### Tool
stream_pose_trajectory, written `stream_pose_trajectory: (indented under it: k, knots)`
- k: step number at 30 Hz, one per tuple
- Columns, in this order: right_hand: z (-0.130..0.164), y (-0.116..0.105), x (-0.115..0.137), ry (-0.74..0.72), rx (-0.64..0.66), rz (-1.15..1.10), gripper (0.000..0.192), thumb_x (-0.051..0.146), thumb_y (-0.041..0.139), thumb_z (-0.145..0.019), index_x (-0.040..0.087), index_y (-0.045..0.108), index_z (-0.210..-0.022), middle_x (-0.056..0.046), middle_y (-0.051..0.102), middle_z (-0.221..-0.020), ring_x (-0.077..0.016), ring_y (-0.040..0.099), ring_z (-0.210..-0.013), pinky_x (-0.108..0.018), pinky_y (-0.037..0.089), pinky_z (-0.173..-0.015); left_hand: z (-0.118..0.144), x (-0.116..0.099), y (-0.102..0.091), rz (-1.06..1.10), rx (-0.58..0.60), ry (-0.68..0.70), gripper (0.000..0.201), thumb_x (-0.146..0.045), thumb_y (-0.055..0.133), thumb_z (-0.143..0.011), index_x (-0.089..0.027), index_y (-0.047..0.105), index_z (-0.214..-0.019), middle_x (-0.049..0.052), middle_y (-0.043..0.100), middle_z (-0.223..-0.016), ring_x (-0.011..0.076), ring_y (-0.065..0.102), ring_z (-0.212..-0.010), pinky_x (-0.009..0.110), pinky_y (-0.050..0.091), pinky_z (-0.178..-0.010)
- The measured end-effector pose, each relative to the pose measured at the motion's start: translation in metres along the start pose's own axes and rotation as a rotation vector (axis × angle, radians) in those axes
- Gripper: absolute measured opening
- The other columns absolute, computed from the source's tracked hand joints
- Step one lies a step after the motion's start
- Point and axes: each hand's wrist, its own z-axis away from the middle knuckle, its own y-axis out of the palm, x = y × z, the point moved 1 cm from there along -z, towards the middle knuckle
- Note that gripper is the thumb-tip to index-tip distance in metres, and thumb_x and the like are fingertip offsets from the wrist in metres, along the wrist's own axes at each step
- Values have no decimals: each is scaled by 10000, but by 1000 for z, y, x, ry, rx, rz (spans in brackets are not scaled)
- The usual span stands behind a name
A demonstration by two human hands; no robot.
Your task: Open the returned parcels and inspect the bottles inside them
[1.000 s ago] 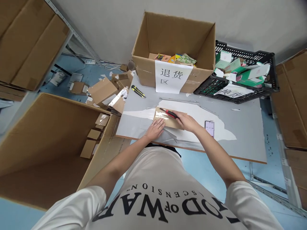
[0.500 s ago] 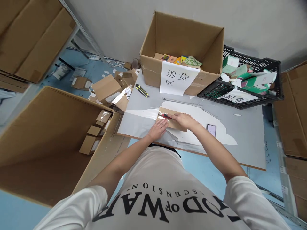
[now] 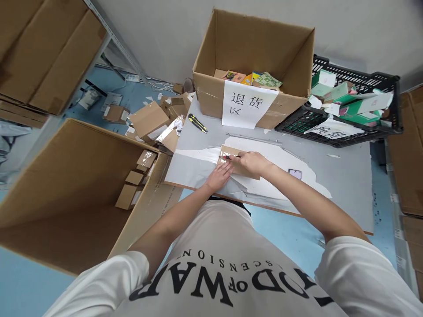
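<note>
A small flat cardboard box point(image 3: 248, 172) with clear tape at its left end lies on the table before me. My left hand point(image 3: 220, 176) rests on its near left part, fingers stretched out and pressing it down. In my right hand point(image 3: 254, 162) is a red and black utility knife point(image 3: 227, 157), its front end pointing left over the taped end. The fingers are wrapped round the handle and hide most of it. Whether the blade touches the tape is too small to tell.
A yellow-black utility knife point(image 3: 198, 123) and a phone point(image 3: 295, 174) lie on the table point(image 3: 346, 185). Behind stand a labelled carton point(image 3: 206, 94) and a black crate point(image 3: 291, 125) with green boxes. A large open carton point(image 3: 66, 176) is at left; opened boxes point(image 3: 149, 119) lie beyond it.
My right hand and the utility knife have shifted slightly right and away from me over the box. My right forearm now covers part of the phone. The left hand stays on the box.
</note>
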Motion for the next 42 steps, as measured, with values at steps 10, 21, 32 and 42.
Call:
stream_pose_trajectory:
  k: [10, 21, 32, 42]
  knots:
    - [20, 8, -18, -8, 11, -18, 506, 205, 352, -941, 327, 317, -1431, -123, 622, -1071, -223, 658, -841, -277, 390, -634, 2, -4, -4, 24, 25, -25, 442, -236, 400, -929, -126, 439, -1356, 154, 440, -1427, 263, 319, -1382, 476, 317, -1085]
    - [75, 34, -51, 91, 24, -50, 643, 60, 373, -858, 343, 328, -1433, -102, 641, -1032, -195, 640, -754, -284, 386, -622, -1, 2, -1, -12, 31, -1, 418, -221, 381, -941, -131, 457, -1342, 146, 445, -1426, 265, 331, -1376, 465, 320, -1082]
    - [130, 61, -71, 182, 23, -13, 694, 10, 376, -804, 359, 380, -1402, -97, 634, -989, -197, 606, -736, -288, 359, -591, -2, 2, -3, 7, 27, -21, 447, -216, 387, -927, -176, 430, -1370, 134, 449, -1425, 250, 338, -1375, 485, 319, -1087]
    - [177, 130, -87, 326, 8, -168, 625, 57, 437, -815, 330, 430, -1378, -84, 650, -950, -199, 626, -763, -272, 420, -619, -2, 1, -3, -5, 11, -41, 468, -265, 403, -924, -175, 415, -1383, 144, 451, -1421, 257, 333, -1376, 460, 311, -1090]
